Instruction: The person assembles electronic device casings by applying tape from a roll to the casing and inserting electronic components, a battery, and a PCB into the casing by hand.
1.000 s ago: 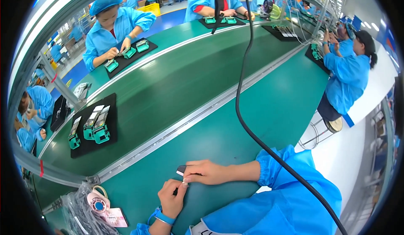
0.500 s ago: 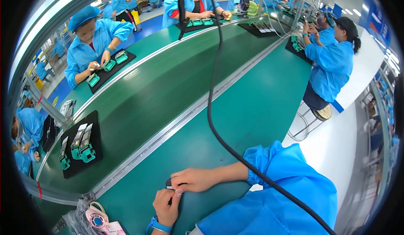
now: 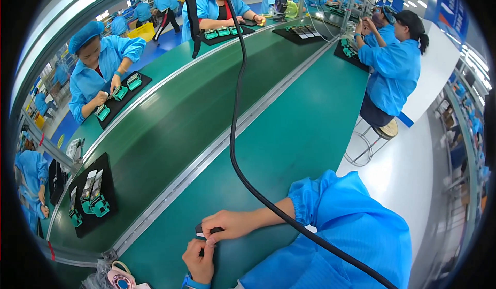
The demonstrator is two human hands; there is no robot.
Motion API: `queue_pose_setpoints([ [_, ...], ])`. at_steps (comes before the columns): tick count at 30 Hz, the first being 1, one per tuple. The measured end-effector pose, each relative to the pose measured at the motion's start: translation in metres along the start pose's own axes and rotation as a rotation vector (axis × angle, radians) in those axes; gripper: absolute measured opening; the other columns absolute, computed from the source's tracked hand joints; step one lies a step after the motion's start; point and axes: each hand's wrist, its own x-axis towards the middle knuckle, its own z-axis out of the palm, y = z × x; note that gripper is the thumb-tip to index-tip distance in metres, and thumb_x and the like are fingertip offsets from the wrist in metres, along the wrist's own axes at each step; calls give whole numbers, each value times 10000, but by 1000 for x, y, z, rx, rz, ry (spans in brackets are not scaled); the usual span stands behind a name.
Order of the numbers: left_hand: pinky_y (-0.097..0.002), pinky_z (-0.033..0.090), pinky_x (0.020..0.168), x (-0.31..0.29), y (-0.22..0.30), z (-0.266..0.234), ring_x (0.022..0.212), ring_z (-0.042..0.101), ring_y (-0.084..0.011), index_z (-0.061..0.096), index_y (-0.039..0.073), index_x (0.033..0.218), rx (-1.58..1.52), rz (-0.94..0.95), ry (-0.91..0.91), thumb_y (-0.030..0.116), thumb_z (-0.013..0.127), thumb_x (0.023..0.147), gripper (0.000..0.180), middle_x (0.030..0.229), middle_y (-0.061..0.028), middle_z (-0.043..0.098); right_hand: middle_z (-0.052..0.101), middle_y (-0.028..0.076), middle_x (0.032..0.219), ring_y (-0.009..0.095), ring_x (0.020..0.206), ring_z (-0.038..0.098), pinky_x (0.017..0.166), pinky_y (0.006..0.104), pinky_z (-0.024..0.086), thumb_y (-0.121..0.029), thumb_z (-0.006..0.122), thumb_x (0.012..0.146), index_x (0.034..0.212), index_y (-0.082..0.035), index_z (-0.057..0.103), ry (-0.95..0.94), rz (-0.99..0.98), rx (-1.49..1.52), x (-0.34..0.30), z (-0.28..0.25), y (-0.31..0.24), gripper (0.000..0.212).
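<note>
Both of my hands are together above the near green tabletop, at the lower middle of the view. My right hand point(image 3: 227, 225) has its fingers bent around a small black piece with a white strip point(image 3: 199, 230), which shows at the fingertips. Most of that piece is covered by the hand, so its kind is unclear. Just below, my left hand point(image 3: 198, 262) is closed, thumb against curled forefinger, its tips touching the right fingers. Whatever it may pinch is hidden. A blue band point(image 3: 192, 281) circles the left wrist.
A green conveyor point(image 3: 170, 134) runs beyond my table behind a metal rail point(image 3: 199, 174). On it rests a black mat point(image 3: 111, 196) with several green-ended parts. A black cable point(image 3: 235, 149) hangs across the view. A pink-and-white device point(image 3: 120, 276) lies lower left. Co-workers sit opposite and at right.
The view has turned slightly, shifting most of the scene left and the near-left items downward. My hands stay together, with the right fingers slightly lifted and a little more of the black piece showing.
</note>
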Motion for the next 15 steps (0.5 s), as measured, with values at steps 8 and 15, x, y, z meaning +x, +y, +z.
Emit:
queue_pose_setpoints([
  [8, -262, 330, 496, 1, -2, 1, 538, 445, -121, 521, -11, 630, -8, -13, -9, 117, 623, 862, 284, 592, -62, 500, 539, 77, 802, 233, 701, 536, 615, 350, 425, -241, 577, 895, 823, -31, 564, -50, -44, -3, -1, -2, 1, 223],
  [15, -269, 339, 495, 2, 7, 3, 536, 456, -138, 493, -11, 612, 9, 0, -1, 113, 629, 858, 307, 583, -70, 501, 538, 87, 783, 244, 692, 535, 612, 354, 424, -228, 576, 894, 806, -18, 556, -72, -31, 5, -1, -3, 4, 229],
])
